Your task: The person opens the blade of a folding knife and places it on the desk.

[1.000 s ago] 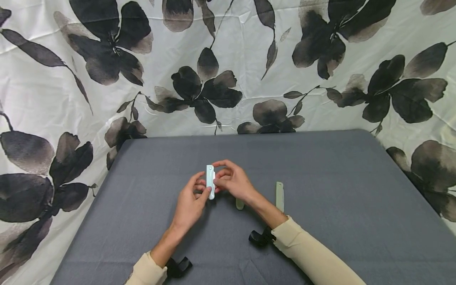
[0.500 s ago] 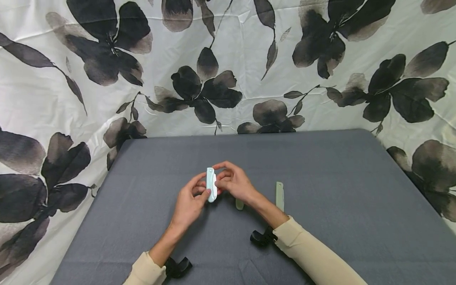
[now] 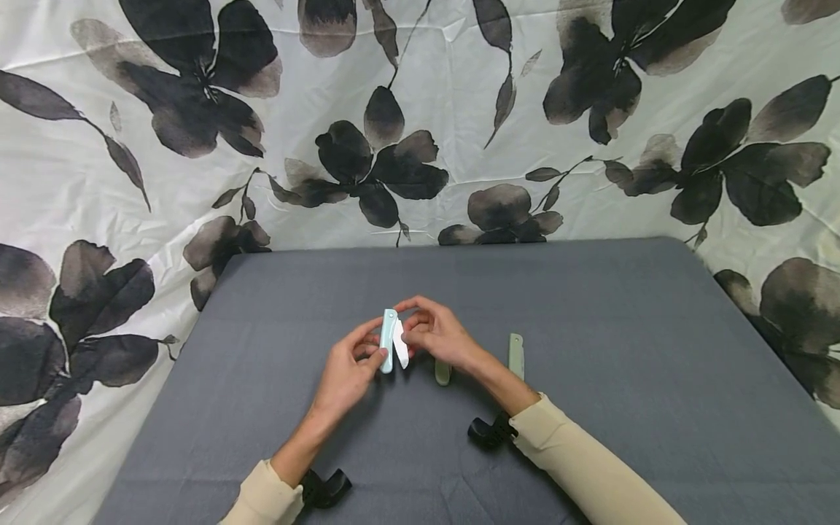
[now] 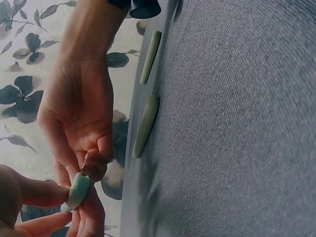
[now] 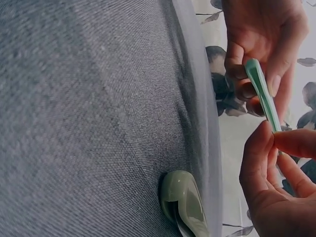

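A small folding knife with a pale mint handle (image 3: 387, 344) is held upright above the table. My left hand (image 3: 349, 373) grips the handle between thumb and fingers. With thumb and fingers my right hand (image 3: 438, 337) pinches the white blade (image 3: 399, 344), which stands out from the handle at a narrow angle. In the right wrist view the mint handle (image 5: 260, 89) shows its long slot, and the right fingertips meet at the blade close to it. Much of the blade is hidden by fingers in both wrist views.
Two olive-green folding knives lie on the grey cloth-covered table (image 3: 590, 306): one knife (image 3: 516, 354) beyond the right forearm, another knife (image 3: 442, 373) partly under the right hand. Behind hangs a floral curtain (image 3: 459, 87). Black camera mounts (image 3: 488, 432) sit at the wrists.
The blade has swung outward from the handle, to the right, with my right fingers moving along with it. Before, it lay folded against the handle. My left hand keeps its grip.
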Demonstrator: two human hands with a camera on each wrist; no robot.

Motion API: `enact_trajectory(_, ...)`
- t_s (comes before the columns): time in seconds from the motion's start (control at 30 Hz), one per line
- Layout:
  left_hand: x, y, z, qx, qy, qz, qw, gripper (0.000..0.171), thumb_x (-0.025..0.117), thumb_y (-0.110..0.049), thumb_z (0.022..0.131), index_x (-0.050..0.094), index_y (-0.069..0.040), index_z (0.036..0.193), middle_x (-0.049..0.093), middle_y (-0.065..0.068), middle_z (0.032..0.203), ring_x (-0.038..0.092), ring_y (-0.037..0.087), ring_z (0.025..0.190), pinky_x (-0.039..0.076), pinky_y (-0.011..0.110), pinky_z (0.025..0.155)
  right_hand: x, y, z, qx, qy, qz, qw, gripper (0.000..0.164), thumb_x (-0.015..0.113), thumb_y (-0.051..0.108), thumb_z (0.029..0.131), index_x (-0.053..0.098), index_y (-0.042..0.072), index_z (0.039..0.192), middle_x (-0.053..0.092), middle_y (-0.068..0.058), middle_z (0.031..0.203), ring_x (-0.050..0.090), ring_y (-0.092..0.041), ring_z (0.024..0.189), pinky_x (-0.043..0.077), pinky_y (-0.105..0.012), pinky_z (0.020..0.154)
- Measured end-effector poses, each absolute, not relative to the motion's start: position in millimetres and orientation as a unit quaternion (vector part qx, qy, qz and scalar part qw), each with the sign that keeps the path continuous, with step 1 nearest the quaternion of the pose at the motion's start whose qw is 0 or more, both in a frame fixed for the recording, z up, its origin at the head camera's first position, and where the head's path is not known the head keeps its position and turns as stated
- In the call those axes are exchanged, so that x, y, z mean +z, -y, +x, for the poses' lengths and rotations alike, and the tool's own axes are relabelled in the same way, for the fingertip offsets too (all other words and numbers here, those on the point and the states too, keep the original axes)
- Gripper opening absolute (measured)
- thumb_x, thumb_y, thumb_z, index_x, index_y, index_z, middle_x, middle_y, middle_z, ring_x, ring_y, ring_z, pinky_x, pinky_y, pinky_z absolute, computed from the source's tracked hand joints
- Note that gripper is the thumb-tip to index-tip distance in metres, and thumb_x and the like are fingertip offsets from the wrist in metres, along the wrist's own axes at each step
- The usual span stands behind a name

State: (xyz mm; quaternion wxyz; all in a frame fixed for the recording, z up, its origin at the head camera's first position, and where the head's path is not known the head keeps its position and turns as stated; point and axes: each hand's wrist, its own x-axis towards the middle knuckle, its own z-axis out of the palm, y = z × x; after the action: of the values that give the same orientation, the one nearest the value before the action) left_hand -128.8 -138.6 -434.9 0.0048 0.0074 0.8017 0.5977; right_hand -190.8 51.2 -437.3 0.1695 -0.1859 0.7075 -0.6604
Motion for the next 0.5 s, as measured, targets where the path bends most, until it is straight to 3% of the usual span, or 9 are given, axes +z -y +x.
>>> enact_trajectory(0.2,-435.8,136.2,-131.0,0.609,-0.793,-0.001,-0.016,0.055,0.067,0.003,0.094,0.059,-0.010,0.147,0.067,0.021,0.121,0.072,0.021,0.096,0.055,0.022,0.070,-433.3,-52.3,-188.7,-0.640,-0.725,-0.193,0.164,0.049,0.064,-0.001,0.098,0.054,0.007,0.145,0.064,-0.013,0.101,0.067,-0.015,0.079,0.061,-0.050,0.081)
enact_trajectory(0.5,-435.9,138.1,-127.7,0.625,-0.780,-0.017,-0.028,0.058,0.069,0.001,0.094,0.057,-0.019,0.148,0.064,0.016,0.121,0.071,0.021,0.096,0.060,0.032,0.073,-431.5,-49.6,-182.0,-0.644,-0.726,-0.188,0.151,0.048,0.068,-0.003,0.095,0.055,0.001,0.141,0.067,-0.016,0.100,0.066,-0.014,0.075,0.059,-0.057,0.080)
